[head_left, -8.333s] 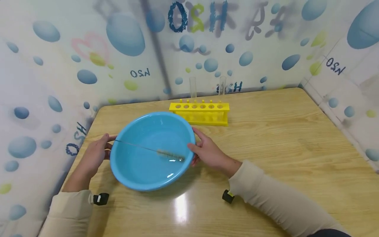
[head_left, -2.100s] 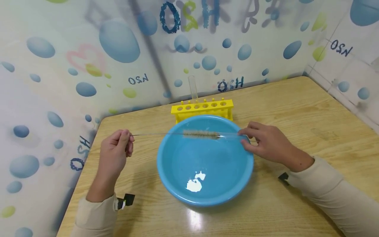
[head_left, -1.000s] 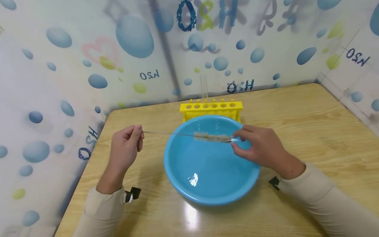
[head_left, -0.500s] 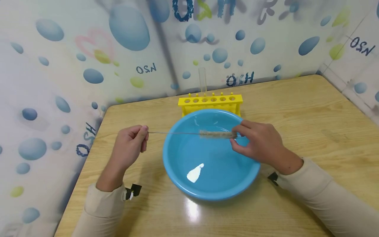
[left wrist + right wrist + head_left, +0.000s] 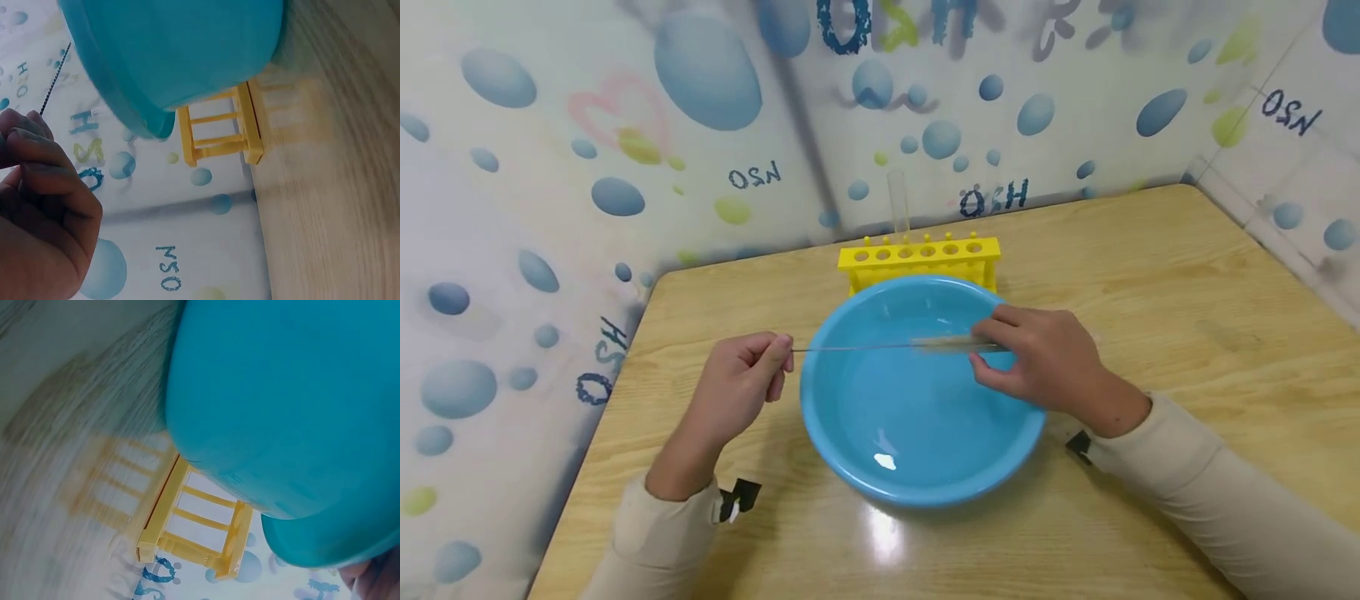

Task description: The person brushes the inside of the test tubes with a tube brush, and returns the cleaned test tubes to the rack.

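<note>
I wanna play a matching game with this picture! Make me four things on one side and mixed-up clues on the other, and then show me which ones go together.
Things:
1. Basin
2. Rack
3. Brush
4. Left hand

Clues:
A. Yellow, with a row of round holes along its top
B. Pinching the end of a thin wire
C. Blue and round, sitting on the table
D. Its bristly part is held up over something blue

Right pairs: 1-C, 2-A, 3-D, 4-B

Large H2O (image 5: 898, 25), smaller H2O (image 5: 997, 198), N2O (image 5: 754, 176), apparently mirrored, on patterned wall (image 5: 1060, 154)
</note>
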Demonstrator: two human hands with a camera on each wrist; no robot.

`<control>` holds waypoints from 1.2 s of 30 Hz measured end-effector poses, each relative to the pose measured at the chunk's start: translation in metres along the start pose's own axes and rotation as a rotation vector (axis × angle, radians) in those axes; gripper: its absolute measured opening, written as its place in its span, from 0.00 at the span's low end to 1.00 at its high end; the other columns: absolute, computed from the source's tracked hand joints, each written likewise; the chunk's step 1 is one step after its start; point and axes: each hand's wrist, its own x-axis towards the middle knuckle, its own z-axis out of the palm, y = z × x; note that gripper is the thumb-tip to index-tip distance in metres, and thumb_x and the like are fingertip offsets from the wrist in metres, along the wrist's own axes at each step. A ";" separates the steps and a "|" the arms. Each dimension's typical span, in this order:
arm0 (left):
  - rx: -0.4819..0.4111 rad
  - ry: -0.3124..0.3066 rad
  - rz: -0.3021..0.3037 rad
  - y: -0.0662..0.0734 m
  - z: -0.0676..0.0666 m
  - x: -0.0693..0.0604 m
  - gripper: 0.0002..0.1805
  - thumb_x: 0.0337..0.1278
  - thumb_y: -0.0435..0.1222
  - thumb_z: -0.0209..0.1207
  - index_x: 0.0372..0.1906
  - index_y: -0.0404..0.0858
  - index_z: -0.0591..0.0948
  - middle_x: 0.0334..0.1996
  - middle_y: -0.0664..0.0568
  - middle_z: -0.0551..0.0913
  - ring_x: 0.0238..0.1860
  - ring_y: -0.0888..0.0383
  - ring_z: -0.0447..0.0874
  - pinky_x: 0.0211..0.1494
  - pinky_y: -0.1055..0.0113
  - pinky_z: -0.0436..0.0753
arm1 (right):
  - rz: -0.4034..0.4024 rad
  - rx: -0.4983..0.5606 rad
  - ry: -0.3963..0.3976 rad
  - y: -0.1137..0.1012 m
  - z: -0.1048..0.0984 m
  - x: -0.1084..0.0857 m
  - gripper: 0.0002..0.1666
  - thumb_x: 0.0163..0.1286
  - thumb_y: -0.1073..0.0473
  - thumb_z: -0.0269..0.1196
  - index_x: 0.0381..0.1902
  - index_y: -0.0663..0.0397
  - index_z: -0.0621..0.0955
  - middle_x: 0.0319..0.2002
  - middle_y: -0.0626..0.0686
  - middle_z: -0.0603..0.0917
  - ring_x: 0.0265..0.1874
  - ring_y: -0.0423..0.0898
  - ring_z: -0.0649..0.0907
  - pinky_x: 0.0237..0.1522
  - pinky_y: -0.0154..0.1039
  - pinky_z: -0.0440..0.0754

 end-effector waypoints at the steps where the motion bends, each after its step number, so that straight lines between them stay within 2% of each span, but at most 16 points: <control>1: -0.004 -0.007 0.006 0.001 0.002 -0.001 0.22 0.77 0.44 0.50 0.25 0.36 0.77 0.11 0.51 0.71 0.14 0.56 0.68 0.18 0.65 0.68 | -0.001 -0.003 -0.005 0.000 0.000 0.000 0.15 0.55 0.49 0.70 0.35 0.53 0.87 0.26 0.49 0.82 0.16 0.39 0.75 0.18 0.29 0.69; 11: -0.004 -0.014 0.030 0.004 0.012 -0.009 0.20 0.76 0.42 0.52 0.27 0.36 0.80 0.12 0.51 0.71 0.16 0.55 0.69 0.20 0.66 0.70 | -0.035 0.023 -0.020 -0.008 0.001 0.000 0.13 0.55 0.49 0.70 0.35 0.50 0.86 0.25 0.47 0.80 0.16 0.38 0.72 0.18 0.27 0.67; 22: -0.012 -0.041 0.021 0.011 0.024 -0.011 0.18 0.74 0.43 0.54 0.30 0.35 0.82 0.13 0.52 0.72 0.16 0.57 0.70 0.23 0.66 0.76 | 0.007 0.076 -0.071 -0.014 0.001 0.000 0.17 0.56 0.51 0.74 0.42 0.52 0.88 0.31 0.49 0.84 0.21 0.39 0.78 0.24 0.29 0.77; 29: 0.006 -0.074 0.003 0.012 0.031 -0.012 0.17 0.73 0.44 0.55 0.32 0.38 0.84 0.13 0.52 0.72 0.15 0.57 0.69 0.19 0.67 0.71 | 0.006 0.089 -0.101 -0.013 0.000 -0.001 0.17 0.57 0.51 0.74 0.43 0.51 0.87 0.31 0.48 0.83 0.21 0.39 0.78 0.25 0.28 0.78; 36: 0.042 -0.100 0.040 0.017 0.042 -0.014 0.16 0.73 0.43 0.56 0.32 0.39 0.85 0.13 0.55 0.72 0.15 0.59 0.67 0.18 0.68 0.68 | -0.001 0.084 -0.140 -0.012 -0.002 0.000 0.17 0.57 0.50 0.74 0.43 0.50 0.87 0.31 0.47 0.83 0.20 0.38 0.76 0.23 0.27 0.74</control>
